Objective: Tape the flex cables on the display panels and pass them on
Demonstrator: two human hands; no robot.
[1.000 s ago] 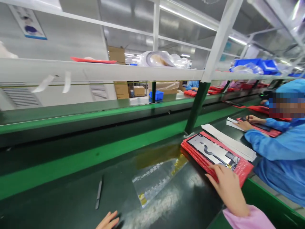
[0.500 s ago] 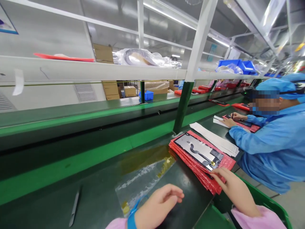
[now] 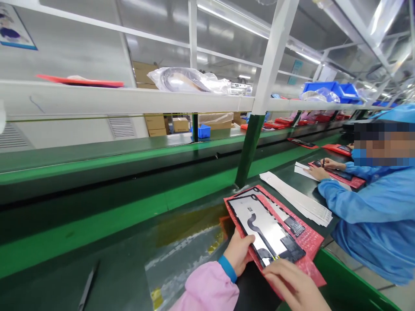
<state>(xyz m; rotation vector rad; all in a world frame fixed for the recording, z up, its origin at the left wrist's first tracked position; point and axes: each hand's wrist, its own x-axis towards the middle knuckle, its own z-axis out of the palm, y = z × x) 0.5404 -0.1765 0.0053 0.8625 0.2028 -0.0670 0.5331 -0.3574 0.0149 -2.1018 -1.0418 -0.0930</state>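
My left hand [image 3: 240,252] grips the left edge of a red bubble-wrap tray [image 3: 309,238] that carries a flat grey panel with a black flex cable [image 3: 266,229]. The tray is raised and tilted above the stack of red trays [image 3: 301,223] beneath it. My right hand [image 3: 293,285] holds the tray's near edge from below, fingers curled on it. Both sleeves are pink. A clear plastic bag with yellow marks [image 3: 181,259] lies flat on the dark green bench [image 3: 123,268] left of my hands.
Black tweezers [image 3: 87,288] lie at the bench's left. White paper strips [image 3: 298,199] sit beyond the red stack. A co-worker in blue [image 3: 372,211] works on another red tray at the right. A green conveyor [image 3: 129,181] and a white shelf rail [image 3: 129,98] run across behind.
My left hand moved right from over the plastic bag to the red tray. Both hands now lift the top tray with its panel off the stack toward me.
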